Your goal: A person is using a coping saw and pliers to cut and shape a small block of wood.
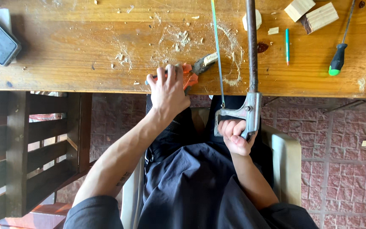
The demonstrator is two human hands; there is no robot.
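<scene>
Hacksaw (pixel 250 63), long axis pointing away across the table (pixel 64 51), clenched in right grip (pixel 236 135); left grip (pixel 170 91) clamps orange pliers (pixel 191 73), mostly hidden.

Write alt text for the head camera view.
A seated person's right hand grips a hacksaw over a sawdust-strewn wooden table, while the left hand squeezes orange-handled pliers clamping a small wood piece. A screwdriver lies nearby.

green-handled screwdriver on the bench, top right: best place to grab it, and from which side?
Take the screwdriver by its black-and-green handle, the thick end lying nearest the table edge. Come from above, fingers closing across it: it lies flat, with bare wood on both sides. The thin shaft runs away toward the wood blocks.
</scene>
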